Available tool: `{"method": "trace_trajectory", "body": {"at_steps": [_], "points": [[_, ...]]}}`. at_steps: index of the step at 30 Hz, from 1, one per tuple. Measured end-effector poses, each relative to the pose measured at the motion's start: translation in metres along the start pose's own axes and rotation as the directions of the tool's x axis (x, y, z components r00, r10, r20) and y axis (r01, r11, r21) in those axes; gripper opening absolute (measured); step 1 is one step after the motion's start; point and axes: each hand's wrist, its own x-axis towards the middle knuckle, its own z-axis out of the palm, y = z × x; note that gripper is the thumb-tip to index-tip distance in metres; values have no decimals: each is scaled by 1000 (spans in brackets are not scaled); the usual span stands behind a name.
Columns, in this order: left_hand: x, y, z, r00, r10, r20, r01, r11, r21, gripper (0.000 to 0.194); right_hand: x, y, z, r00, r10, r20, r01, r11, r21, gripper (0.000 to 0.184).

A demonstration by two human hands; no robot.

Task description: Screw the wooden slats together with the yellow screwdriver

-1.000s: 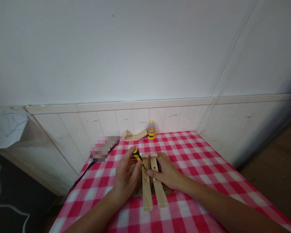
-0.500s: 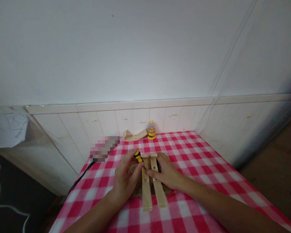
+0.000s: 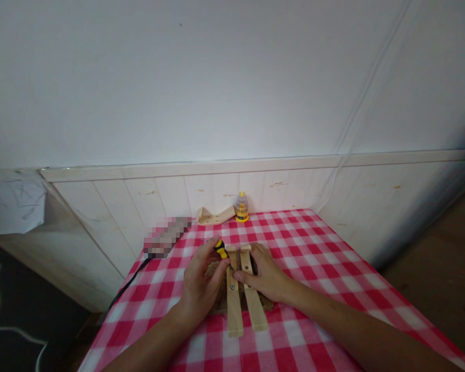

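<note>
Between the thumb and fingers of my left hand (image 3: 201, 271) is a short yellow-and-black screwdriver (image 3: 221, 249). Its shaft slants down to the left strip of a light wooden piece (image 3: 235, 310), which has two strips joined by a crosspiece at the far end. A metal screw or fitting (image 3: 232, 286) shows on that left strip. My right hand (image 3: 269, 276) wraps round the right strip, its thumb reaching across toward the screwdriver's tip. Under the wood lies a brownish, flat base (image 3: 269, 306), mostly covered by the wood and my hands.
Against the panelled wall stand a curved wooden piece (image 3: 216, 217) and a clear-topped yellow container (image 3: 242, 207). A blurred-out item (image 3: 167, 237) with a black strap lies at the left edge of the red-checked tablecloth (image 3: 294, 237).
</note>
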Motion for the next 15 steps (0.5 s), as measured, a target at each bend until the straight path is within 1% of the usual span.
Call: {"method": "trace_trajectory", "body": {"at_steps": [6, 11, 15], "points": [[-1, -1, 1, 999, -35, 6, 35, 999, -16, 50, 0, 1, 0, 1000, -11, -6, 11, 1000, 0, 38], [1, 2, 0, 999, -30, 23, 31, 999, -40, 50, 0, 1, 0, 1000, -4, -4, 4, 1000, 2, 39], [2, 1, -2, 999, -25, 31, 24, 999, 30, 50, 0, 1, 1, 1000, -5, -14, 6, 1000, 11, 39]]}}
